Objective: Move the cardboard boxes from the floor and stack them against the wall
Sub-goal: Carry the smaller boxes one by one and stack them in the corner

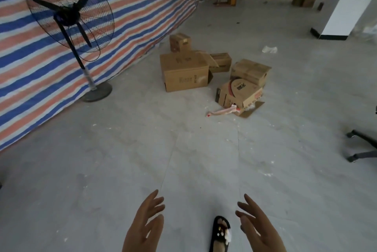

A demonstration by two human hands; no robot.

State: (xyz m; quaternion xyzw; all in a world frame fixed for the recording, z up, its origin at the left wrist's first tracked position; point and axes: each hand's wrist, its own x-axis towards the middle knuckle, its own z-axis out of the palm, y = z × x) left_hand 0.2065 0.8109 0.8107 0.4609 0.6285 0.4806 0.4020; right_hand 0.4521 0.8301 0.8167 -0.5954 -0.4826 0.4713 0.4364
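— Where were our hands?

— We held the left hand [143, 223] and the right hand [258, 225] low before us, fingers straight and spread, palms turned toward each other, holding nothing. A sandalled foot [221, 233] showed between them.

— And the cardboard boxes [214, 72]?

— We saw them clustered on the grey floor [122, 149] well ahead of us, near the striped tarp [61, 58]. A small box [179, 42] sat on the large box [184, 74]. A standing fan [70, 21] stood left of them.
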